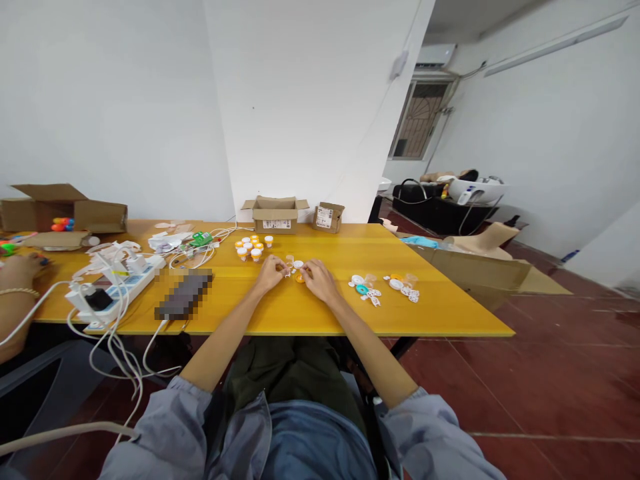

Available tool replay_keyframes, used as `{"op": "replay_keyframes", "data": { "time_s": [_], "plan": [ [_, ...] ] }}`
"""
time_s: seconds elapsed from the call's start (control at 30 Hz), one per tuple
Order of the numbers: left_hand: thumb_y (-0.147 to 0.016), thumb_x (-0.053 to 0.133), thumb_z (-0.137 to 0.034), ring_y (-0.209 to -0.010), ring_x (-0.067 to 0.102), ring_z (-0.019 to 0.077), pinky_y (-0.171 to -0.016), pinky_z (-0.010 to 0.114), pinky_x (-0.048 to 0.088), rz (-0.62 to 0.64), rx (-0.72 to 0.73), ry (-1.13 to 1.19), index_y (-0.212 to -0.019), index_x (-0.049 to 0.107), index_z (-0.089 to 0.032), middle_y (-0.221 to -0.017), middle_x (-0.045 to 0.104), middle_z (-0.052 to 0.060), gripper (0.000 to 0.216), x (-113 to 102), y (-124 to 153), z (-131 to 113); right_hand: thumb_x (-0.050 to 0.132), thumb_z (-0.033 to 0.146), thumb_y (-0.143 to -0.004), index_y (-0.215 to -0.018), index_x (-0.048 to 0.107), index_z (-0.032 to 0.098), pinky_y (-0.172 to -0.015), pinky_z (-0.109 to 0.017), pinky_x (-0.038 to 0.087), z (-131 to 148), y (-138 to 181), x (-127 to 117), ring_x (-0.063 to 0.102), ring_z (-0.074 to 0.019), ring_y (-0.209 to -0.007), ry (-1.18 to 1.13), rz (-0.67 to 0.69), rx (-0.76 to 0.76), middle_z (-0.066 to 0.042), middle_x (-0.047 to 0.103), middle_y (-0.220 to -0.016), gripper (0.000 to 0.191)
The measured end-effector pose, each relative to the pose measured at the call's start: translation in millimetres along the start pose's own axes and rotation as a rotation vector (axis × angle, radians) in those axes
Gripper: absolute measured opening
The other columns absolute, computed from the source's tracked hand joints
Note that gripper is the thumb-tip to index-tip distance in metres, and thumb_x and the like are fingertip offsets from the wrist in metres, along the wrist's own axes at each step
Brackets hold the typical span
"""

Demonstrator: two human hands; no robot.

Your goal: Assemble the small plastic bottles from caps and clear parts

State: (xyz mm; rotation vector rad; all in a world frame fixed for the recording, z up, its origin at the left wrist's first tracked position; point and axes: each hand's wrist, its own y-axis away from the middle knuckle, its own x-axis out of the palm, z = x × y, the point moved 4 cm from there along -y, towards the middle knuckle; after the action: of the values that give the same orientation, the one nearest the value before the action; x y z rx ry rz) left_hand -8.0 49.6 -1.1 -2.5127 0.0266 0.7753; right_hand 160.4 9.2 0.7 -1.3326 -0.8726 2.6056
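At the centre of the frame, a small orange bottle piece (299,278) and white round caps (298,265) lie on the yellow wooden table (310,313), between both hands. The left hand (271,273) pinches a tiny white part; the right hand (319,280) curls narrow beside the orange piece, though I cannot tell whether it grips it. Up and left, about 8 capped orange bottles (250,247) stand finished. Right of centre, loose white and teal parts (365,288) and clear cups (411,279) lie unassembled. An open cardboard box (275,213) sits behind.
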Motion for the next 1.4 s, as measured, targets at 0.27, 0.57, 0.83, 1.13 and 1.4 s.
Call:
{"op": "replay_keyframes", "data": {
  "time_s": [0.27,0.57,0.83,1.13,1.4],
  "plan": [
    [-0.076,0.074,-0.022,-0.086,0.061,0.0187,-0.088,0.034,0.051,0.001,0.017,-0.049,-0.071,0.074,-0.022,-0.087,0.066,0.003,0.005,0.4,-0.5,1.4,0.049,0.024,-0.097,-0.088,0.069,0.023,-0.087,-0.032,0.044,-2.2,-1.1,5.2,0.056,-0.0204,-0.096,0.024,0.042,-0.060,-0.006,0.066,-0.096,0.021],
    [-0.081,0.068,-0.020,-0.103,0.054,0.0236,-0.098,0.040,0.045,0.050,0.118,-0.235,-0.088,0.077,-0.029,-0.099,0.059,0.004,0.015,1.9,6.5,-13.7,0.047,0.021,-0.095,-0.118,0.071,0.031,-0.096,-0.040,0.040,4.8,1.1,7.7,0.048,-0.0252,-0.118,0.169,0.100,-0.012,-0.007,0.059,-0.130,0.034],
    [-0.083,0.065,-0.022,-0.108,0.048,0.0268,-0.099,0.044,0.041,0.127,0.147,-0.356,-0.092,0.076,-0.031,-0.102,0.055,0.005,0.017,5.7,11.9,-21.5,0.048,0.021,-0.092,-0.113,0.073,0.033,-0.100,-0.044,0.040,2.6,0.5,6.3,0.046,-0.0265,-0.121,0.173,0.117,0.030,-0.007,0.058,-0.132,0.035],
    [-0.081,0.057,-0.011,-0.108,0.047,0.0279,-0.097,0.044,0.041,0.157,0.183,-0.415,-0.101,0.074,-0.032,-0.107,0.054,0.006,0.034,6.7,15.7,-26.9,0.047,0.018,-0.092,-0.107,0.074,0.030,-0.101,-0.044,0.039,-3.0,-0.7,5.3,0.047,-0.0264,-0.122,0.159,0.084,0.083,-0.008,0.058,-0.130,0.034],
    [-0.087,0.059,-0.021,-0.109,0.046,0.0285,-0.096,0.044,0.040,0.150,0.213,-0.428,-0.094,0.074,-0.028,-0.108,0.055,0.008,0.019,7.9,17.0,-28.1,0.049,0.010,-0.088,-0.104,0.075,0.029,-0.098,-0.043,0.041,-7.3,0.4,6.4,0.048,-0.0272,-0.119,0.168,0.077,0.061,-0.009,0.060,-0.128,0.036]
  ]
}}
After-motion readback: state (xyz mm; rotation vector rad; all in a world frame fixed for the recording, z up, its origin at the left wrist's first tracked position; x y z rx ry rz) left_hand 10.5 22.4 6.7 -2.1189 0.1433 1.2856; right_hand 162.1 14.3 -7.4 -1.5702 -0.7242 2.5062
